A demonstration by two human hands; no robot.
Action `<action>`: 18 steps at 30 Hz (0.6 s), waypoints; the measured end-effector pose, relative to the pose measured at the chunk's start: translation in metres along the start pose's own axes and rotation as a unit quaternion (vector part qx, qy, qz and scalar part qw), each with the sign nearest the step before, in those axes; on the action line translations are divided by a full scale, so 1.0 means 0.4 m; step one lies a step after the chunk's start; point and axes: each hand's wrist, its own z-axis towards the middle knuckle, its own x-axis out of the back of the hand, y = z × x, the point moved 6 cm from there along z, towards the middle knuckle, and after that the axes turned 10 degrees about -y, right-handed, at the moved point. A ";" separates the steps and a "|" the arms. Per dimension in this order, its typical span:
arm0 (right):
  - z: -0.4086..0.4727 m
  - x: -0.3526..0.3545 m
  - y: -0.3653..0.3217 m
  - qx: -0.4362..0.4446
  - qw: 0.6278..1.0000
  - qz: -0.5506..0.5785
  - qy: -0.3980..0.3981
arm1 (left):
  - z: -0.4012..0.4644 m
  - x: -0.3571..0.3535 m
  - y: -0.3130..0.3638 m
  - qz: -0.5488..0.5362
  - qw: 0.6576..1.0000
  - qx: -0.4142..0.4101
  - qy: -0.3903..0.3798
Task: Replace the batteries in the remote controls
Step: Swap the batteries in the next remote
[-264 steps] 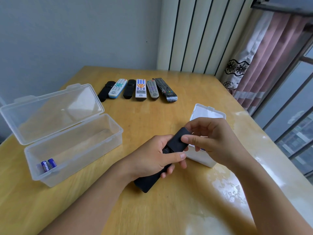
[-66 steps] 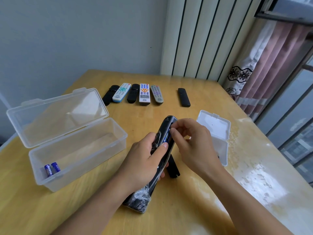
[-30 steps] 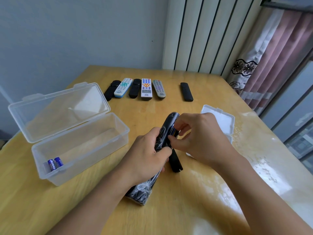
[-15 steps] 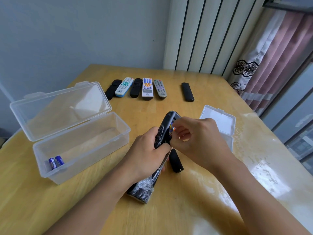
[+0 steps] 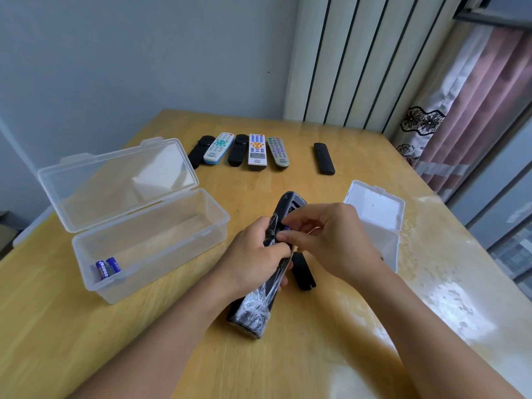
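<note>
My left hand grips a black remote wrapped in clear film, tilted on its side above the table with its open battery compartment facing right. The fingertips of my right hand pinch a blue battery at that compartment; most of the battery is hidden by my fingers. The remote's black battery cover lies on the table just under my right hand. Two blue batteries lie in the near corner of the large clear box.
Several remotes lie in a row at the far side of the wooden table, with one black remote apart to their right. A small white open box stands right of my hands. A curtain and window are at the right.
The held remote was swapped for the film-wrapped one and the earlier one now lies at the far right. In the last second my right fingers shifted down along the compartment onto the battery.
</note>
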 end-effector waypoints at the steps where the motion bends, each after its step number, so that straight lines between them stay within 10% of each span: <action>1: 0.007 -0.007 0.002 -0.008 1.000 0.000 -0.004 | 0.002 0.005 -0.004 -0.006 1.000 0.002 0.003; 18: 0.040 -0.041 -0.045 -0.091 0.984 -0.143 0.055 | -0.013 0.022 -0.007 -0.080 0.996 0.007 0.029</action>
